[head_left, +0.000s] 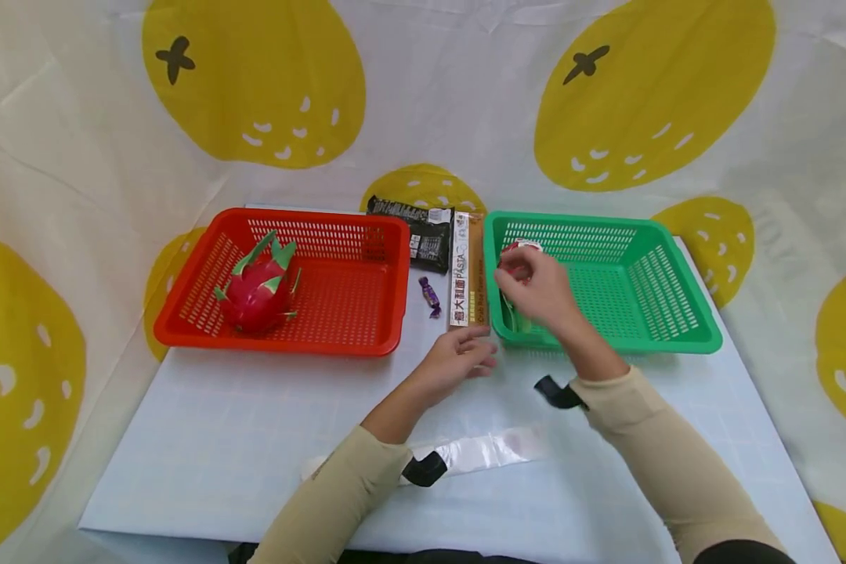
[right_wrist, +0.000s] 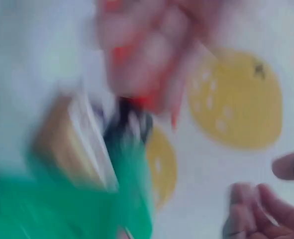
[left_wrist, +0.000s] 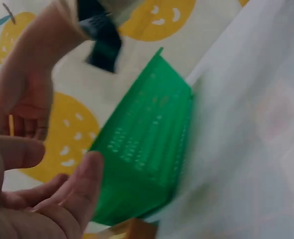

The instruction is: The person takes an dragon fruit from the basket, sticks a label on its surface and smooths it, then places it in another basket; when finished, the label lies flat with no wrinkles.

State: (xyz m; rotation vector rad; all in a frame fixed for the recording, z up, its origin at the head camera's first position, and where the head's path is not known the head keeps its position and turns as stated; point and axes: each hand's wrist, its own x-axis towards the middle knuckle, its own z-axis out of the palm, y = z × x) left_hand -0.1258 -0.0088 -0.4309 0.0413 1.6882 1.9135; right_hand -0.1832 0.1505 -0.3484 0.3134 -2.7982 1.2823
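Observation:
My right hand [head_left: 536, 286] hovers over the left end of the green basket [head_left: 666, 348], beside a small red and white packet [head_left: 529, 244] that it partly covers. In the right wrist view, the thumb and fingers [right_wrist: 256, 209] are apart with nothing between them. My left hand [head_left: 458, 360] is in the air just in front of the pasta box [head_left: 460, 270], its fingers loosely bent and holding nothing. In the left wrist view the same hand [left_wrist: 52, 199] appears with a gap between thumb and fingers. The right wrist view is badly blurred.
A red basket [head_left: 282, 345] on the left holds a dragon fruit [head_left: 255, 296]. Between the baskets lie a black packet [head_left: 430, 239] and a purple wrapped candy [head_left: 430, 296]. A clear plastic strip [head_left: 493, 450] lies near the table's front, partly under the left forearm.

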